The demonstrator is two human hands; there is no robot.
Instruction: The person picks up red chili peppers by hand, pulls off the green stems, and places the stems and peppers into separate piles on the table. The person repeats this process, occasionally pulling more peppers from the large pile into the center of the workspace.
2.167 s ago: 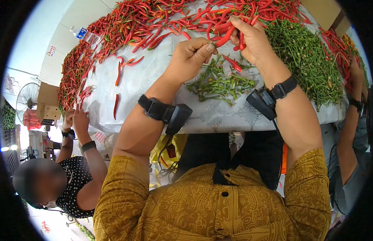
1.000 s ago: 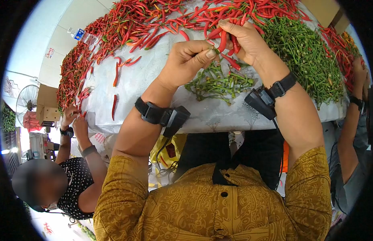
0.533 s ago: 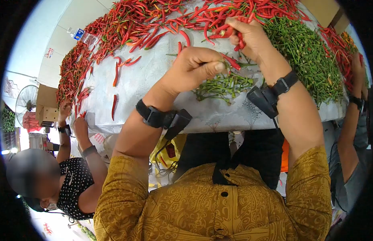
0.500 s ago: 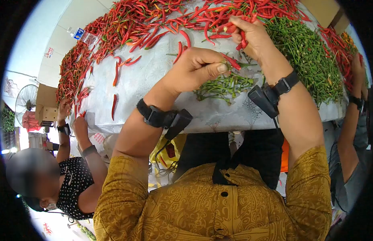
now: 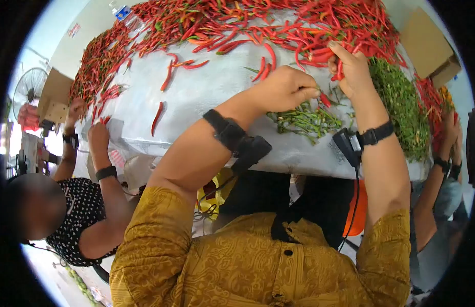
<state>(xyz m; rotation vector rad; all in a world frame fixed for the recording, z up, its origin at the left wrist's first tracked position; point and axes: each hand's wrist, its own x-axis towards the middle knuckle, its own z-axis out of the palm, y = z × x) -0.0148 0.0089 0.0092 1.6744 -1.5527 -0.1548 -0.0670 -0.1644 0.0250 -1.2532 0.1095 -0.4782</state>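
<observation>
My left hand (image 5: 292,88) is closed in a pinch over the table. A short red chili pepper (image 5: 325,100) shows right at its thumb and fingertip and points downward; the fingers hide its upper end. Further right, my right hand (image 5: 353,69) is wrapped round several red chili peppers (image 5: 340,70), which stick out past the thumb and below the fingers. Beneath and between my hands lies a small heap of green chili stems (image 5: 311,122). Two loose red chilies (image 5: 262,69) rest behind my left hand.
A big pile of red chilies (image 5: 196,23) spans the table's (image 5: 212,84) far side. Green stems (image 5: 398,107) are heaped at right. A plastic bottle (image 5: 126,15), cardboard boxes (image 5: 426,41) and a fan (image 5: 30,87) stand around. Co-workers (image 5: 89,220) sit on both sides.
The view has shifted, so the table appears further right. The red chili at my left fingertips has turned from slanting sideways to pointing down. My right hand still grips its chilies.
</observation>
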